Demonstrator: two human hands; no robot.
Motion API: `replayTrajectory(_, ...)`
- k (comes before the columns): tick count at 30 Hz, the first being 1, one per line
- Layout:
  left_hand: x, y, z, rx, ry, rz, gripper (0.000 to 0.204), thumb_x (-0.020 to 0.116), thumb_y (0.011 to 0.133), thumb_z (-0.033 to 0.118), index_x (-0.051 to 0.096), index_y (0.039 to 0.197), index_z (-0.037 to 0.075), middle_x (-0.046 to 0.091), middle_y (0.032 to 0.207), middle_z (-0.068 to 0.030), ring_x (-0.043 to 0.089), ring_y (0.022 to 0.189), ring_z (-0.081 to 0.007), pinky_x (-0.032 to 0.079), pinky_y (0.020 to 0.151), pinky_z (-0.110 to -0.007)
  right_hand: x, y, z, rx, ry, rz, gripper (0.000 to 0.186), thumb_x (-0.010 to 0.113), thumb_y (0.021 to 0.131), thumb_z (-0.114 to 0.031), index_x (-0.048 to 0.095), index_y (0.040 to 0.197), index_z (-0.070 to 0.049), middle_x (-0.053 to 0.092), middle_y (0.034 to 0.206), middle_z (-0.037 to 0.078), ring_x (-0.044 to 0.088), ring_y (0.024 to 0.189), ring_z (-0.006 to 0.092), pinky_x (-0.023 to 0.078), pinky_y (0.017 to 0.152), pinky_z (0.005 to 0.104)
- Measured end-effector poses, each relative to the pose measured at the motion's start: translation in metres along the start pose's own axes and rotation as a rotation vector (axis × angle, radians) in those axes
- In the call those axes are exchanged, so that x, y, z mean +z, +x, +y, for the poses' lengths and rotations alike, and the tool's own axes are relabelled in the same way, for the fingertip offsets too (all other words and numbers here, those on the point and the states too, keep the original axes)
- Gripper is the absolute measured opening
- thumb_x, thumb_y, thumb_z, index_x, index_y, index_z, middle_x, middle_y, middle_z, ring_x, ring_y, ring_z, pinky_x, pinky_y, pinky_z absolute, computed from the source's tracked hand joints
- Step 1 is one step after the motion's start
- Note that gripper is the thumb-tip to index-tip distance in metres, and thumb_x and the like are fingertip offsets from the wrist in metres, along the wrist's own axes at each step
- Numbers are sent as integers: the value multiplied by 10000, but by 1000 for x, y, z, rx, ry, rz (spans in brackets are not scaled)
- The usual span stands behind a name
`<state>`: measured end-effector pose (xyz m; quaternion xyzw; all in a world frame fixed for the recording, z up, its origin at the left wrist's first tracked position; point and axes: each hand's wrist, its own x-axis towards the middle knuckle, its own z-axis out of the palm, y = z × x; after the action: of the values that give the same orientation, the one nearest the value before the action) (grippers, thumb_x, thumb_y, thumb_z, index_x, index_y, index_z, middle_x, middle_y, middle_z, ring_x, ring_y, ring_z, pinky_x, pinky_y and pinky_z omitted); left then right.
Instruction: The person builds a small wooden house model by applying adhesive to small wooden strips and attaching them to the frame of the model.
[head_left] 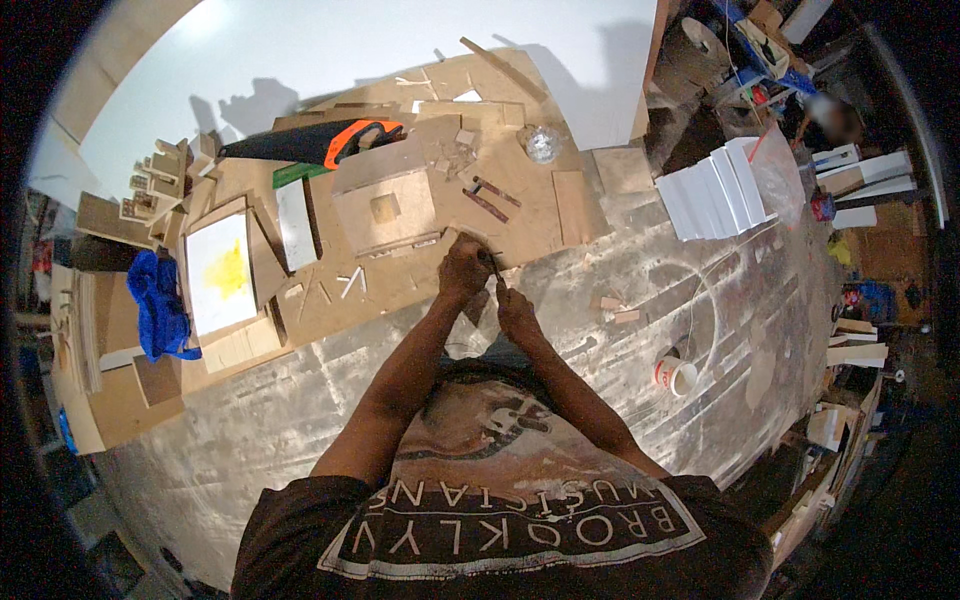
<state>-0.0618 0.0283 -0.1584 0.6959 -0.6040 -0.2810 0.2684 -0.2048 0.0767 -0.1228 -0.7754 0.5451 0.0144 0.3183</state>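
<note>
Both my hands are close together at the near edge of the work board. My left hand (pixel 465 270) is closed, and what its fingers hold is hidden. Below it, between my forearms, shows a brown pointed flat piece (pixel 476 307). My right hand (pixel 518 314) is wrapped round a thin dark hand tool (pixel 498 270), which points up toward my left fingers. Just beyond my left hand lies a square wooden panel assembly (pixel 350 215) with a small square at its middle. Two narrow dark-edged strips (pixel 490 198) rest beyond my hands.
A handsaw (pixel 335 143) with an orange and black handle lies at the back. Offcuts and a clear crumpled item (pixel 541 145) are nearby. Left are a blue cloth (pixel 160 305) and a yellow-stained white sheet (pixel 217 270). Right are white panels (pixel 715 190) and a paper cup (pixel 676 376).
</note>
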Motion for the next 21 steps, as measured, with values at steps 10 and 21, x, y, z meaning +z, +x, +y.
replayTrajectory(10, 7, 6, -8, 87, 0, -6, 123, 668, 744, 114, 677, 855, 61, 667, 956, -189, 665, 869, -388, 547, 734, -484, 22, 4, 11, -149, 1, 256, 262, 410, 997, -154, 506, 1165, 22, 593, 904, 234, 615, 787, 429, 483, 661, 541)
replayTrajectory(21, 7, 11, -6, 188, -11, 34, 226, 723, 712, 109, 689, 921, 29, 659, 945, -233, 656, 921, -406, 537, 806, -474, 64, 16, 37, -103, -189, 228, 312, 435, 965, -110, 486, 1238, 33, 561, 940, 208, 608, 775, 396, 482, 664, 518)
